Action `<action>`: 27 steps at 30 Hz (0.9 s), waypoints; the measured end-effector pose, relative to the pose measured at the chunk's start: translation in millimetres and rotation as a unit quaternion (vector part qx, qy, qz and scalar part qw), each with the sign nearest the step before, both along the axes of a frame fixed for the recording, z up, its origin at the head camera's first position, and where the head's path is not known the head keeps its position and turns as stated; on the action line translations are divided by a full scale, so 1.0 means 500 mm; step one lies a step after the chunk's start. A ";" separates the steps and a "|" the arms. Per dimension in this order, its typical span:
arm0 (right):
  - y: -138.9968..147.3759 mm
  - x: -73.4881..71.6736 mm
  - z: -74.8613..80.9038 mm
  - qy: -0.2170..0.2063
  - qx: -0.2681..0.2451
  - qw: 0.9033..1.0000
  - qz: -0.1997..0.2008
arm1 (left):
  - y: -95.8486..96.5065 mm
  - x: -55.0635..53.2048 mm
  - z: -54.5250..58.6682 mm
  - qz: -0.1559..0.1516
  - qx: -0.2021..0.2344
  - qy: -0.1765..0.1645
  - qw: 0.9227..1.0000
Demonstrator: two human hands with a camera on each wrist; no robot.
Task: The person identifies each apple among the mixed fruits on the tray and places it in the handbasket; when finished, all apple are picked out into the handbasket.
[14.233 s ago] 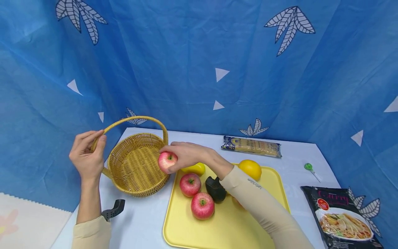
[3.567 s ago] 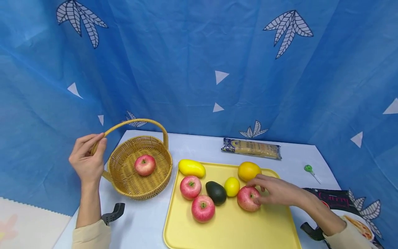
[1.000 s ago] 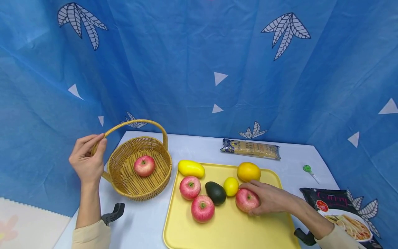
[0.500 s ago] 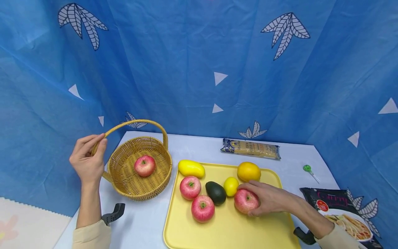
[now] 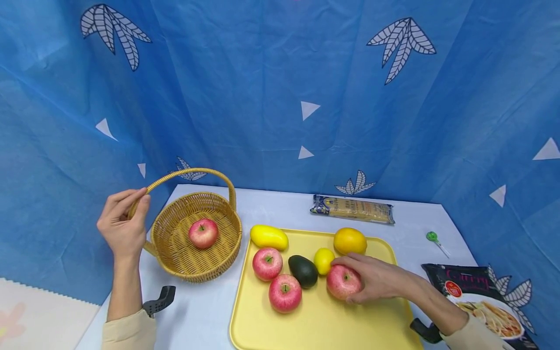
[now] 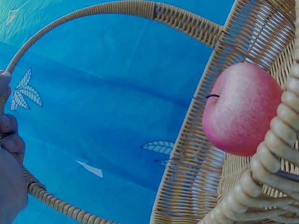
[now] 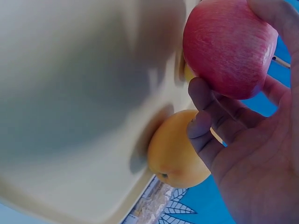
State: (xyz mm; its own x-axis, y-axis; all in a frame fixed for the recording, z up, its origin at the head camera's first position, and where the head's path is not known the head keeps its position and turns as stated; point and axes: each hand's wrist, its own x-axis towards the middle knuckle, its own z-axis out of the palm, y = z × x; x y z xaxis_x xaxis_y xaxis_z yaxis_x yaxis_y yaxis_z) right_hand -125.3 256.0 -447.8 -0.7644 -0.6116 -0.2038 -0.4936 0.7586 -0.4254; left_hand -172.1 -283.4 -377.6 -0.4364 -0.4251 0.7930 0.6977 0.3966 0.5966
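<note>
My left hand [image 5: 124, 221] pinches the arched handle [image 5: 192, 170] of the wicker basket [image 5: 197, 276] at the left. One red apple [image 5: 203, 233] lies inside that basket; the left wrist view shows it close to the wicker wall. Over the yellow tray [image 5: 332, 325], my right hand [image 5: 380, 277] holds another red apple [image 5: 343, 283] between thumb and fingers. In the right wrist view the thumb lies on one side of this held apple [image 7: 229, 49] and fingertips on the other. Whether it touches the tray is hard to tell.
Beside the held apple sit a lemon [image 5: 323, 261] and an orange fruit [image 5: 350, 241]. Left of them are an avocado [image 5: 303, 271], two apples [image 5: 285, 293] and a yellow mango-like fruit [image 5: 269, 236]. Beyond the tray lie a noodle pack [image 5: 352, 209], a lollipop [image 5: 432, 237] and a curry packet [image 5: 477, 301].
Earlier my right hand held an apple at the basket's rim; one now lies inside. Since then that hand has gripped another apple, shifting it slightly left. My left hand stays on the handle.
</note>
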 end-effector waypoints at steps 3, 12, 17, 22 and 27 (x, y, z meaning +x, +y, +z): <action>-0.003 -0.002 0.003 0.001 -0.001 1.000 0.001 | 0.000 0.000 0.000 0.000 0.001 0.002 1.000; -0.011 -0.006 0.014 -0.006 0.000 1.000 0.003 | -0.001 -0.001 -0.002 -0.001 0.001 0.005 1.000; -0.016 -0.006 0.019 -0.009 0.000 1.000 0.005 | -0.002 -0.001 -0.002 0.003 -0.001 0.006 1.000; -0.020 -0.005 0.023 -0.011 -0.002 1.000 0.004 | -0.001 0.000 -0.001 0.004 -0.003 0.004 1.000; -0.025 -0.005 0.028 -0.011 0.001 1.000 0.005 | 0.000 0.001 0.000 0.001 -0.002 0.003 1.000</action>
State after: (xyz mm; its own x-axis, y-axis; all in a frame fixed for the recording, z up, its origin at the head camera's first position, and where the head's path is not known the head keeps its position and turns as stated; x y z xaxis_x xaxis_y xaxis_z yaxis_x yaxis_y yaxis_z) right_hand -127.6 243.3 -433.7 -0.7538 -0.6183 -0.2225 -0.4909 0.7550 -0.4348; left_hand -171.8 -283.5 -377.4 -0.4301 -0.4225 0.7978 0.7006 0.4011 0.5901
